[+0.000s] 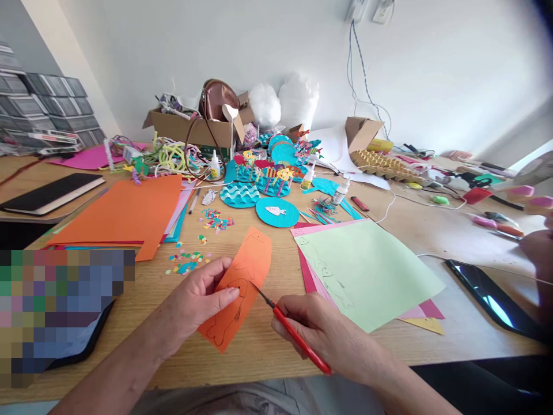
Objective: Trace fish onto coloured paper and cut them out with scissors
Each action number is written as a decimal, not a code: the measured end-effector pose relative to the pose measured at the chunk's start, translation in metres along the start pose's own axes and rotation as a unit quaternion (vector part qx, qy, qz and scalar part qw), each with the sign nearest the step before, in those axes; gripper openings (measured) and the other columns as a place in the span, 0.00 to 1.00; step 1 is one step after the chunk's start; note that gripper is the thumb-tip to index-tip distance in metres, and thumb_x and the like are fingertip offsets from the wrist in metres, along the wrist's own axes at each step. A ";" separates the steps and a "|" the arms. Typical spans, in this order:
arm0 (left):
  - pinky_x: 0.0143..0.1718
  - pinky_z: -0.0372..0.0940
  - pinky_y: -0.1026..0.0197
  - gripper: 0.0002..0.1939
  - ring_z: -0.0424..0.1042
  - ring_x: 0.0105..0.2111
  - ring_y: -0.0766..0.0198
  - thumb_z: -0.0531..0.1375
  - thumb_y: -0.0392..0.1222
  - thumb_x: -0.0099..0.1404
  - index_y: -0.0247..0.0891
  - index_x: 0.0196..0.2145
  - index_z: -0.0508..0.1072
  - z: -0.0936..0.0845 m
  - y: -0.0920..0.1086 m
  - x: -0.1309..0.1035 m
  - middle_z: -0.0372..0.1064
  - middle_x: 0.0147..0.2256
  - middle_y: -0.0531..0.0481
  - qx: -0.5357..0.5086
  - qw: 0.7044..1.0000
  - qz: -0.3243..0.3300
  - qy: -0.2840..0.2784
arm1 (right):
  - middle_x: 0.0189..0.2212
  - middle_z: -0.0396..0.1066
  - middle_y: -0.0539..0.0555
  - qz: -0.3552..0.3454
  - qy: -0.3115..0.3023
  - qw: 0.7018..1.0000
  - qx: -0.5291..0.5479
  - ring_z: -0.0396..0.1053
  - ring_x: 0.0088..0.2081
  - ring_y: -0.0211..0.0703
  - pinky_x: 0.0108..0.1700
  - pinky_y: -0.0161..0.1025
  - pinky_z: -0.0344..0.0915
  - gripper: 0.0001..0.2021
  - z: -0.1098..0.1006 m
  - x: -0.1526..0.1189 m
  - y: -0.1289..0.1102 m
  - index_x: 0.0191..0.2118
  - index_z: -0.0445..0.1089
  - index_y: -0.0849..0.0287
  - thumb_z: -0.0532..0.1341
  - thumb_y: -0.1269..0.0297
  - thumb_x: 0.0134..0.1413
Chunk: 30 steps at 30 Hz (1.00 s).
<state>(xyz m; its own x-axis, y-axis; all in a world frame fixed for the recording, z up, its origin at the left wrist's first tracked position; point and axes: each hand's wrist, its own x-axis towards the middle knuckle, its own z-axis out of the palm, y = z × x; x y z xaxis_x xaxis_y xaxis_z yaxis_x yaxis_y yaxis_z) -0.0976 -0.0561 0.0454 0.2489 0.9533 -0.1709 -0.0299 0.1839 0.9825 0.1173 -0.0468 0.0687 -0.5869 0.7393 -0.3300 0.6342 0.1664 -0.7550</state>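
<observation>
My left hand (206, 291) pinches a strip of orange paper (254, 253) between thumb and fingers, above the table's front part. Fish outlines are drawn on the strip in dark line. Closed round the red handles of a pair of scissors is my right hand (319, 328). The scissors (298, 339) point up and left, and their blade tips meet the strip's right edge by the drawn fish. Right of the strip lies a pale green sheet (375, 271) with fish drawn along its left side, on top of pink and red sheets.
Orange sheets (125, 207) are stacked at left, near a tablet (97, 328) with a blurred screen. Paper dots (190, 262), a turquoise disc with a white fish (285, 218) and glue bottles (341, 190) lie beyond. A phone (484, 288) and another person's hand (538, 245) are at right.
</observation>
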 end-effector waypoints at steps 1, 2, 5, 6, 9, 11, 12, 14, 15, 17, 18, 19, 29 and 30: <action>0.36 0.62 0.65 0.14 0.66 0.34 0.65 0.60 0.42 0.58 0.42 0.44 0.70 0.000 0.000 0.000 0.70 0.32 0.54 0.000 1.000 -0.003 -0.002 | 0.15 0.54 0.44 -0.001 0.002 1.000 -0.003 0.49 0.19 0.31 0.19 0.30 0.44 0.18 0.000 0.000 0.001 0.21 0.55 0.59 0.50 0.55 0.58; 0.36 0.62 0.65 0.15 0.66 0.34 0.65 0.60 0.42 0.58 0.43 0.44 0.70 0.000 0.000 0.000 0.70 0.32 0.54 0.000 1.000 -0.005 -0.002 | 0.15 0.53 0.44 -0.002 0.005 1.000 -0.006 0.49 0.19 0.31 0.19 0.30 0.44 0.18 0.001 0.000 0.002 0.21 0.54 0.59 0.50 0.55 0.58; 0.35 0.61 0.65 0.15 0.66 0.33 0.65 0.60 0.42 0.57 0.43 0.44 0.70 0.001 0.000 -0.001 0.70 0.33 0.54 -0.004 1.000 -0.009 0.001 | 0.16 0.52 0.44 -0.010 0.016 1.000 -0.016 0.48 0.20 0.30 0.20 0.29 0.45 0.18 0.002 0.001 0.005 0.21 0.53 0.59 0.50 0.54 0.58; 0.35 0.61 0.65 0.15 0.66 0.32 0.65 0.60 0.42 0.57 0.43 0.44 0.70 0.002 0.001 -0.001 0.70 0.33 0.54 -0.004 1.000 -0.010 0.005 | 0.16 0.52 0.44 -0.012 0.018 1.000 -0.019 0.48 0.20 0.30 0.20 0.29 0.45 0.18 0.002 0.001 0.006 0.21 0.54 0.59 0.51 0.54 0.58; 0.35 0.61 0.65 0.16 0.65 0.32 0.65 0.60 0.42 0.57 0.42 0.44 0.71 0.002 0.001 0.000 0.70 0.33 0.54 -0.004 1.000 -0.009 0.007 | 0.16 0.53 0.44 -0.015 0.023 0.999 -0.024 0.48 0.20 0.31 0.20 0.29 0.45 0.18 0.003 0.000 0.008 0.21 0.54 0.59 0.50 0.55 0.58; 0.37 0.61 0.64 0.16 0.66 0.33 0.65 0.60 0.42 0.57 0.42 0.44 0.70 0.001 0.001 0.001 0.70 0.34 0.53 -0.009 1.000 -0.014 -0.004 | 0.17 0.54 0.44 -0.011 0.022 0.999 -0.021 0.49 0.21 0.31 0.20 0.29 0.46 0.18 0.004 0.000 0.008 0.21 0.54 0.59 0.50 0.55 0.58; 0.38 0.61 0.64 0.16 0.66 0.34 0.64 0.60 0.42 0.57 0.42 0.44 0.70 0.001 0.001 0.001 0.70 0.35 0.53 -0.014 1.000 -0.018 -0.012 | 0.17 0.54 0.44 -0.008 0.019 1.000 -0.019 0.50 0.21 0.31 0.20 0.29 0.46 0.18 0.004 0.000 0.008 0.21 0.55 0.59 0.50 0.56 0.58; 0.40 0.61 0.63 0.16 0.66 0.36 0.63 0.61 0.43 0.57 0.42 0.44 0.70 0.000 0.001 0.000 0.70 0.38 0.52 -0.025 0.999 -0.022 -0.027 | 0.17 0.56 0.45 -0.004 0.009 1.000 -0.014 0.51 0.21 0.31 0.20 0.29 0.46 0.17 0.004 0.001 0.008 0.22 0.56 0.59 0.50 0.55 0.58; 0.40 0.61 0.63 0.16 0.66 0.37 0.63 0.61 0.43 0.57 0.42 0.44 0.70 0.000 0.001 0.000 0.70 0.38 0.52 -0.030 0.999 -0.023 -0.034 | 0.17 0.56 0.45 -0.004 0.005 1.000 -0.012 0.51 0.21 0.31 0.20 0.29 0.46 0.17 0.004 0.001 0.008 0.22 0.57 0.59 0.51 0.55 0.58; 0.40 0.60 0.63 0.16 0.66 0.37 0.64 0.60 0.43 0.58 0.42 0.44 0.69 0.000 0.000 -0.001 0.70 0.38 0.52 -0.036 0.998 -0.027 -0.049 | 0.16 0.56 0.45 -0.006 0.003 1.000 -0.010 0.51 0.20 0.31 0.20 0.29 0.46 0.17 0.004 0.000 0.008 0.22 0.56 0.59 0.51 0.54 0.58; 0.40 0.60 0.63 0.16 0.66 0.36 0.64 0.60 0.43 0.58 0.41 0.44 0.69 0.000 0.000 -0.001 0.70 0.38 0.52 -0.038 0.997 -0.030 -0.055 | 0.16 0.56 0.45 -0.007 0.002 1.000 -0.009 0.50 0.20 0.31 0.20 0.29 0.45 0.18 0.004 0.000 0.008 0.22 0.56 0.59 0.51 0.54 0.58; 0.39 0.60 0.63 0.15 0.66 0.36 0.64 0.60 0.43 0.58 0.41 0.44 0.69 0.000 0.000 -0.001 0.70 0.37 0.53 -0.040 0.997 -0.032 -0.060 | 0.16 0.56 0.45 -0.010 0.002 1.000 -0.008 0.50 0.20 0.31 0.20 0.29 0.45 0.18 0.004 0.000 0.007 0.21 0.56 0.59 0.51 0.54 0.58; 0.36 0.60 0.66 0.14 0.64 0.34 0.65 0.61 0.43 0.57 0.41 0.42 0.70 0.002 -0.001 -0.001 0.68 0.34 0.54 -0.033 0.997 -0.041 -0.063 | 0.16 0.55 0.44 -0.001 -0.004 1.000 0.006 0.50 0.21 0.31 0.21 0.29 0.46 0.17 0.005 0.001 0.006 0.21 0.54 0.59 0.51 0.57 0.58; 0.37 0.60 0.65 0.14 0.64 0.35 0.65 0.61 0.43 0.57 0.41 0.42 0.70 0.002 -0.001 -0.001 0.69 0.34 0.54 -0.030 0.997 -0.040 -0.062 | 0.16 0.55 0.44 -0.001 -0.004 1.000 0.007 0.50 0.21 0.31 0.21 0.29 0.46 0.17 0.005 0.001 0.007 0.21 0.54 0.59 0.51 0.57 0.58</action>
<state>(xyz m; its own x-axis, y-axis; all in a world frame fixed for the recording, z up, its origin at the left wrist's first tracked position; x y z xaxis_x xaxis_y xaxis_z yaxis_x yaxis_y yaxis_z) -0.0957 -0.0574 0.0443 0.3714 0.8986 -0.2338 -0.0629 0.2755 0.9592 0.1191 -0.0484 0.0600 -0.5914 0.7344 -0.3330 0.6261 0.1580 -0.7636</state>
